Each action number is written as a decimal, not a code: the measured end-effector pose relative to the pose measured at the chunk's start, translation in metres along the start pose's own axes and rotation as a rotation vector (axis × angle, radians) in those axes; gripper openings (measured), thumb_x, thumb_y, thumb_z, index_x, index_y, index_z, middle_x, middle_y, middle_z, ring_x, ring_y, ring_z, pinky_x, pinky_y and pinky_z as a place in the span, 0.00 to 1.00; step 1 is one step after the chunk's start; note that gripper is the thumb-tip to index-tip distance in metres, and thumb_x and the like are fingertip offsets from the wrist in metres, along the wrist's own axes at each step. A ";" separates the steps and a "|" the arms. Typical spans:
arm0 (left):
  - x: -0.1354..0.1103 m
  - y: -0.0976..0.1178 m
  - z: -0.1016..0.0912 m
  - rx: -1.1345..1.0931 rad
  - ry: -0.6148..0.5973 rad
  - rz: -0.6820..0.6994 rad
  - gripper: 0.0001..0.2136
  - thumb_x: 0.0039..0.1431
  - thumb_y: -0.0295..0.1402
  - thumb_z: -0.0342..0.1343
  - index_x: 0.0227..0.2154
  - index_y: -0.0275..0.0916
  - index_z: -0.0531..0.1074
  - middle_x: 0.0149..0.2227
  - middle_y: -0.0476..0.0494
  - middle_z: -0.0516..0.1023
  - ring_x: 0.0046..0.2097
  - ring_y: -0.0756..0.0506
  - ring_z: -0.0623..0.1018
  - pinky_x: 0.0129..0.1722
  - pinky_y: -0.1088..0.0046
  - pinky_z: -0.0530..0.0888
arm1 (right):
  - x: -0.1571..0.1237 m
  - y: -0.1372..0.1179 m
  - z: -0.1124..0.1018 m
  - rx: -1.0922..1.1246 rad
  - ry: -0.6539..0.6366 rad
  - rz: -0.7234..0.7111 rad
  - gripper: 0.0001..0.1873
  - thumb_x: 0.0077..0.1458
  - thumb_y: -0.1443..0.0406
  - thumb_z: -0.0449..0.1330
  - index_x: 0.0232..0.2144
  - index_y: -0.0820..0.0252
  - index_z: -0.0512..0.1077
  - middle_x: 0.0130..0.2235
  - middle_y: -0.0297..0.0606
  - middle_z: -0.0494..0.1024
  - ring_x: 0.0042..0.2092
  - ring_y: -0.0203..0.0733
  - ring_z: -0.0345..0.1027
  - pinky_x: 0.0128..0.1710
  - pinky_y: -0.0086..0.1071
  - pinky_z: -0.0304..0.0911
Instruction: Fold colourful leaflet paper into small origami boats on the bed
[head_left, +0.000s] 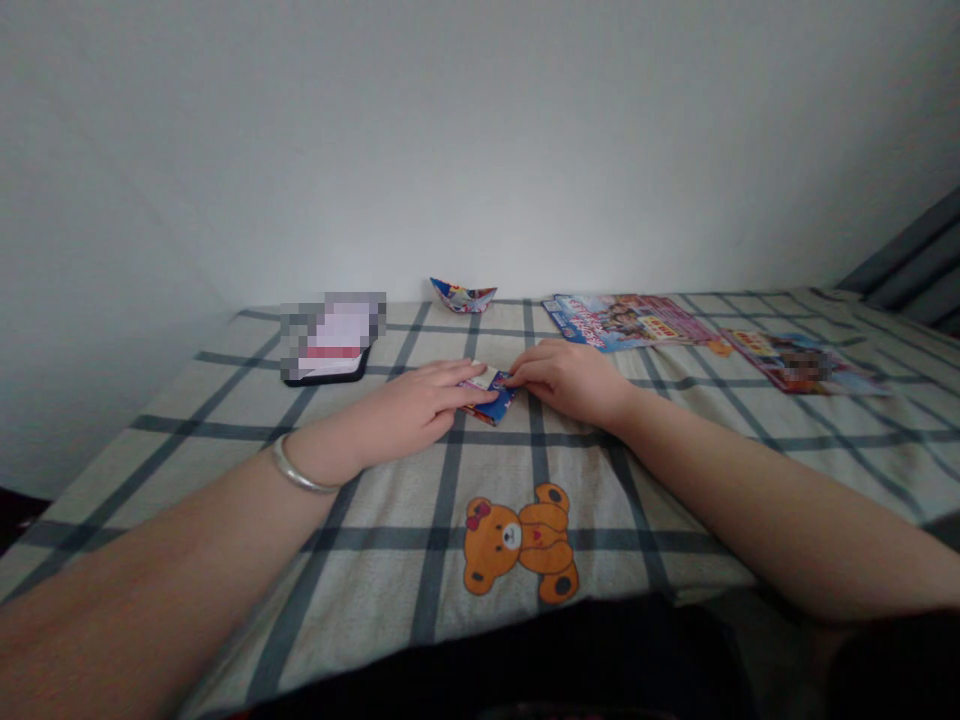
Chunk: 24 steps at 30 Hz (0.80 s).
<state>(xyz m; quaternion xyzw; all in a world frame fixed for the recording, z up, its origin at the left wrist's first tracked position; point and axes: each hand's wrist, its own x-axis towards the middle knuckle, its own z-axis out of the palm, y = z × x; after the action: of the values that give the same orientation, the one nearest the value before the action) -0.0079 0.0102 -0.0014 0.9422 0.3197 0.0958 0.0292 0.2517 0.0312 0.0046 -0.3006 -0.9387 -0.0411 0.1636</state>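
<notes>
A small folded piece of printed paper (496,408), blue with a pale patch, lies on the checked cloth between my hands. My left hand (409,405), with a silver bangle at its wrist, rests on the paper's left part. Its fingers are stretched out flat and one lies across the blue surface. At the right corner, the fingertips of my right hand (566,380) are bent together and pinch the paper. My right fingers partly cover that corner. Behind the hands, near the wall, stands a folded paper boat (465,297) with similar print.
A dark-edged phone (330,378), its screen blurred, lies at the left. Several printed leaflets (622,322) are stacked at the back right, with another leaflet (772,375) further right. The checked cloth (390,560) bears a printed bear (521,545). A white wall (480,150) closes the far side.
</notes>
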 end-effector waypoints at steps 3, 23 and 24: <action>0.000 -0.001 0.001 0.003 0.006 0.012 0.23 0.63 0.24 0.43 0.59 0.48 0.66 0.67 0.48 0.58 0.67 0.46 0.58 0.66 0.61 0.58 | 0.000 0.001 0.001 0.009 0.006 -0.001 0.13 0.60 0.70 0.55 0.42 0.55 0.78 0.45 0.36 0.80 0.46 0.42 0.71 0.47 0.35 0.64; 0.006 0.013 0.013 0.193 0.034 -0.205 0.27 0.70 0.47 0.34 0.65 0.40 0.54 0.67 0.41 0.57 0.68 0.39 0.56 0.66 0.51 0.50 | 0.004 -0.015 -0.004 -0.066 -0.002 -0.050 0.15 0.55 0.73 0.54 0.39 0.60 0.79 0.47 0.40 0.79 0.46 0.44 0.69 0.47 0.36 0.64; 0.007 0.013 0.013 0.187 0.035 -0.215 0.26 0.70 0.47 0.34 0.65 0.41 0.54 0.67 0.42 0.57 0.68 0.39 0.56 0.66 0.51 0.50 | 0.004 -0.016 -0.005 -0.079 -0.007 -0.054 0.15 0.56 0.73 0.54 0.39 0.60 0.78 0.46 0.40 0.79 0.46 0.44 0.69 0.47 0.36 0.64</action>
<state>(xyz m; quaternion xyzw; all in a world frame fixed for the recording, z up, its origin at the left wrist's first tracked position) 0.0078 0.0039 -0.0117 0.8994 0.4266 0.0782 -0.0543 0.2404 0.0194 0.0109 -0.2813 -0.9448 -0.0813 0.1471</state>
